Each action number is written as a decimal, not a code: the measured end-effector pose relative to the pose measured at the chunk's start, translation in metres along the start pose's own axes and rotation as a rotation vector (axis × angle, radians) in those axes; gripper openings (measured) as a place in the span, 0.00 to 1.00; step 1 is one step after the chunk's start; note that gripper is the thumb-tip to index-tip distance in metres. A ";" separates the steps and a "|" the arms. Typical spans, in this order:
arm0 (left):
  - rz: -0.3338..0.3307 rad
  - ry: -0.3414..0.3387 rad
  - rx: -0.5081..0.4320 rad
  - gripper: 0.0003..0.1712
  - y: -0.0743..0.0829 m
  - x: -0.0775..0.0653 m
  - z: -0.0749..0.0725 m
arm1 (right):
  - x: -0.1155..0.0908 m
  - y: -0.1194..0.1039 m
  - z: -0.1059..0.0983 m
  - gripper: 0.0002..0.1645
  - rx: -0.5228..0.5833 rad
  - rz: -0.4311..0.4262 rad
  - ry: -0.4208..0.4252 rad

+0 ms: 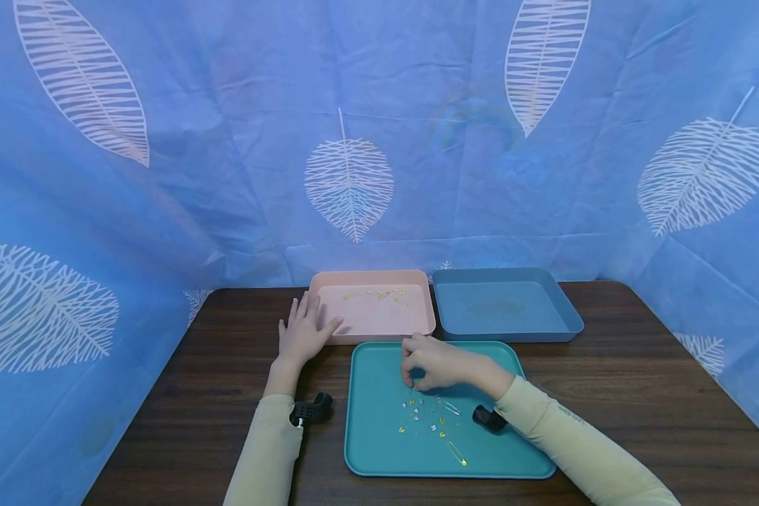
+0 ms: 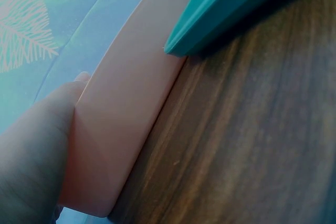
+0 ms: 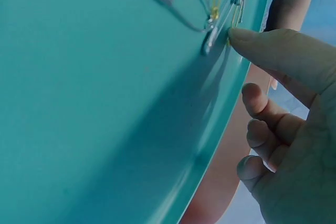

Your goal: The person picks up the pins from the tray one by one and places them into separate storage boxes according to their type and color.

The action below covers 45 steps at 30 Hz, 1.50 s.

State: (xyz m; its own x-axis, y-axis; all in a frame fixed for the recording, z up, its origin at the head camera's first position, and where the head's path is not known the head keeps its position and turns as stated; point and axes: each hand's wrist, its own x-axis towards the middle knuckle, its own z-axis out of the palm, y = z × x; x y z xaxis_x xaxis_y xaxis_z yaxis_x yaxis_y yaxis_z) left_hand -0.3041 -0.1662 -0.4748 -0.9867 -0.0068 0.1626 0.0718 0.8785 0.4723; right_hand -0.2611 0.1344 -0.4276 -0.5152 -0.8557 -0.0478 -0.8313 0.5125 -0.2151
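"Below my right hand [image 1: 445, 363], the teal tray [image 1: 379, 450] has silver safety pins [image 1: 452, 408] and gold safety pins [image 1: 458, 455] scattered on it."

"Have you got one?"

"I cannot tell. My right fingers are bent, and my thumb tip is right at one gold pin [image 3: 229, 41], but the finger behind my thumb is hidden."

"What could go wrong?"

"The pins by my thumb look very close, so two might be hooked together. If I lift one, another could come along and drop. They are thin, so a loose pinch could let one slip. If one is undone, its point could poke me. I can't see if any are."

"And your other hand?"

"My left hand [image 1: 302, 334], ahead and to the left of my right one, lies with straight fingers at the pink tray [image 1: 379, 320]. More pins [image 1: 382, 295] are in there. Pushing too hard on the edge could tip it or make it slide."
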 end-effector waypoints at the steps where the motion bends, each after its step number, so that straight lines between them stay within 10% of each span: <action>1: 0.000 0.000 0.000 0.52 0.000 0.000 0.000 | 0.000 0.000 -0.001 0.08 0.000 0.000 -0.003; 18: -0.007 -0.005 -0.003 0.51 0.001 -0.001 -0.002 | -0.003 -0.003 -0.003 0.14 0.010 0.050 -0.011; 36: -0.005 -0.012 0.000 0.52 0.000 0.000 -0.001 | 0.005 -0.006 -0.016 0.16 -0.211 0.015 0.023; 45: -0.003 -0.009 0.003 0.52 0.000 0.000 -0.002 | 0.002 -0.008 -0.018 0.21 -0.203 0.135 -0.144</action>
State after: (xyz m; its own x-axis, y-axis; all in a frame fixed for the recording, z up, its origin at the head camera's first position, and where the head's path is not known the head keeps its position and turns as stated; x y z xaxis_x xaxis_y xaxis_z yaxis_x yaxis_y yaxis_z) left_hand -0.3034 -0.1667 -0.4734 -0.9882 -0.0051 0.1529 0.0682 0.8798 0.4704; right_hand -0.2591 0.1301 -0.4081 -0.6014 -0.7725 -0.2037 -0.7893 0.6140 0.0020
